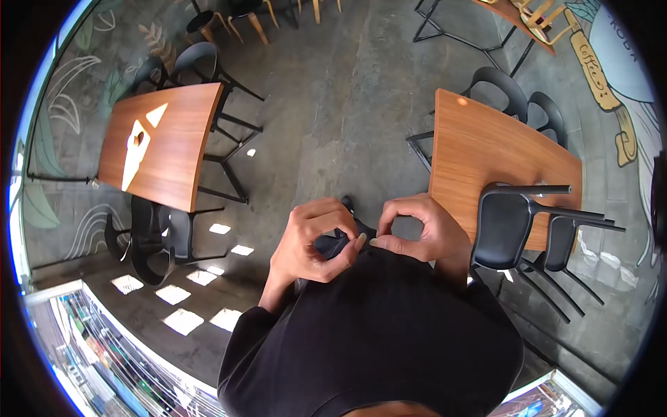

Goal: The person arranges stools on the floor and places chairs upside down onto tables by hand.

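In front of my black shirt point(389, 326), my left hand point(316, 236) is held up with its thumb and forefinger curled close together. Across a small gap, my right hand point(427, 229) mirrors it, its finger and thumb forming a ring. The fingertips of both hands face each other near the front of the shirt. Whatever may lie between them is too small or too hidden to make out. Dark cloth and part of a shoe point(348, 203) show behind the fingers.
On the left stands a wooden table point(177, 146) with a small brown object point(140, 137) on it. To the right, upturned black chairs point(504, 229) rest on another wooden table point(486, 153). Sunlit patches mark the grey floor point(323, 104). More chairs and a painted wall surround me.
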`<state>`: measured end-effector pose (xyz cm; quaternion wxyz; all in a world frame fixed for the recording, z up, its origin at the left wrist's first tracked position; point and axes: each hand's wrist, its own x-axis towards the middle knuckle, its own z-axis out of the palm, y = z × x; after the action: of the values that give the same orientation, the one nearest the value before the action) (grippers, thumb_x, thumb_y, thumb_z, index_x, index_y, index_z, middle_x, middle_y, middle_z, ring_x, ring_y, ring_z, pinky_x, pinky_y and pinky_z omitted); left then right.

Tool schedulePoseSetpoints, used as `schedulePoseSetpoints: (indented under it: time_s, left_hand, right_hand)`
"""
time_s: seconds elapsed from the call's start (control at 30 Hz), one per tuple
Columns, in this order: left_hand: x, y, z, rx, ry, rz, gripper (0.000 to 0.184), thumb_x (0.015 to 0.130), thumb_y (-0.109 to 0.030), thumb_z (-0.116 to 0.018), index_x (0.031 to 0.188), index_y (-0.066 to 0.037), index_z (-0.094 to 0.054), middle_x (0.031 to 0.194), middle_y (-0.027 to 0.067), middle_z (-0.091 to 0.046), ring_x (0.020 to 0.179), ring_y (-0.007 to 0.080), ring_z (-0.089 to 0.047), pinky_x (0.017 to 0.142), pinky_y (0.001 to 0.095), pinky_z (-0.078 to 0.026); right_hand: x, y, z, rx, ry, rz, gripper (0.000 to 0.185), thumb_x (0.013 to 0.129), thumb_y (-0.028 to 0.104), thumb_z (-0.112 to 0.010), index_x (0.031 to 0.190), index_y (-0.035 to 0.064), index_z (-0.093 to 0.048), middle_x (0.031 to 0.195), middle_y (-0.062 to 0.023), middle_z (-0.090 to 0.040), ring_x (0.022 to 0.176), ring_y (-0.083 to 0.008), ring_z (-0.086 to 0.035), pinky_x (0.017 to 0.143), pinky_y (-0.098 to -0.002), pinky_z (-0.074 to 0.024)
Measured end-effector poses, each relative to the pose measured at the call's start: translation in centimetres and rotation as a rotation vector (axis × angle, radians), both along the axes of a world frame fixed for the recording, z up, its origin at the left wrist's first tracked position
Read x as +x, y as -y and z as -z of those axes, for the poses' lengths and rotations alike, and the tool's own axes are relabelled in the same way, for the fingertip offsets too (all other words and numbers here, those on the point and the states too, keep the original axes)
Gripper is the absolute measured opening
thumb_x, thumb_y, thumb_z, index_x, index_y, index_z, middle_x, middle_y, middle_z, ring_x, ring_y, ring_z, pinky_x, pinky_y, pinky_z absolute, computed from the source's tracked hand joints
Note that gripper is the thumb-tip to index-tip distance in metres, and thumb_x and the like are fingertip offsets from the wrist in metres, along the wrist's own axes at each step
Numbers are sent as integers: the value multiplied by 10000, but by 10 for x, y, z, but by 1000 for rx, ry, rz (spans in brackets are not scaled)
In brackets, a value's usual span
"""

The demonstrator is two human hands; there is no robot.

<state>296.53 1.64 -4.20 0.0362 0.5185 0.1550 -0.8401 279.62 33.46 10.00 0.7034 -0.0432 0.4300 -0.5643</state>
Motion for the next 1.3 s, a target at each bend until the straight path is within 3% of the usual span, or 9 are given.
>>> schedulePoseSetpoints:
  time_s: [0.1, 0.13, 0.2, 0.33, 0.5, 0.7, 0.83, 0.9, 1.3]
  left_hand:
    - [-40, 45, -28, -446, -409, -371, 370, 854, -386, -718, 824, -23, -652, 923, 80, -697, 946, 260, -657, 862, 403, -552]
    - [-45, 64, -62, -313, -94, -602, 406, 870, -373, -706, 637, -82, -543, 683, 24, -637, 689, 158, -644, 748, 319, -557]
    - [-38, 92, -76, -256, -903, -503, 581, 916, -313, -663, 487, -179, -296, 445, -44, -351, 399, 78, -374, 532, 229, -419]
    - [-86, 83, -222, -510, -1198, -421, 522, 963, -277, -517, 502, -197, -284, 447, -43, -314, 451, 90, -349, 551, 225, -365]
    - [-143, 11, -309, -1104, -1212, 148, 312, 794, -106, -508, 519, -138, -364, 478, -11, -371, 452, 136, -369, 539, 325, -395]
    - [-191, -131, -307, -1615, -986, 1087, 316, 820, -128, -690, 531, -59, -580, 491, -24, -508, 446, 59, -431, 445, 248, -300]
    - [-209, -191, -255, -1683, -1319, 1129, 155, 816, -115, -630, 692, -26, -600, 615, 7, -556, 599, 115, -529, 547, 289, -408]
    - [-217, -222, -253, -1705, -1347, 1131, 113, 791, -110, -635, 732, -22, -595, 642, 20, -560, 623, 126, -536, 562, 297, -420]
    - [-307, -408, -257, -1796, -1383, 1114, 230, 645, -88, -609, 849, 12, -580, 659, 101, -567, 642, 196, -572, 577, 345, -476]
  right_hand:
    - [30, 4, -44, -150, 620, 211, 339, 971, 368, -518, 986, 33, -572, 813, -41, -571, 704, -127, -573, 572, -229, -448]
    - [38, 14, -87, -259, 102, 129, 334, 976, 365, -506, 998, 38, -566, 842, -34, -570, 724, -116, -561, 587, -225, -446]
    - [53, 23, -127, -128, 233, 250, 282, 973, 324, -522, 982, 44, -558, 851, -7, -556, 724, -83, -519, 644, -229, -452]
    - [42, -22, -161, -339, -738, 17, 233, 942, 169, -594, 1054, -33, -633, 1051, -82, -654, 917, -115, -625, 811, -265, -490]
    - [31, -128, -92, 952, -877, 1413, 405, 892, 263, -646, 1183, -12, -582, 1041, -79, -653, 963, -137, -607, 788, -302, -493]
    - [24, -8, -257, 211, -1416, 1045, 634, 785, 153, -786, 1341, 55, -497, 1258, -120, -601, 1139, -187, -586, 1013, -361, -451]
    - [-24, 12, -300, -205, -1136, 831, 293, 797, 211, -806, 922, 41, -603, 844, -10, -628, 805, -95, -586, 753, -262, -482]
    - [-44, -1, -292, -100, -1090, 882, 471, 838, 253, -778, 563, 101, -427, 545, 70, -348, 531, -43, -333, 486, -266, -273]
    - [-110, -183, -254, 155, -1074, 1136, 413, 871, 225, -719, 551, 55, -521, 523, 61, -430, 507, -41, -376, 467, -274, -307]
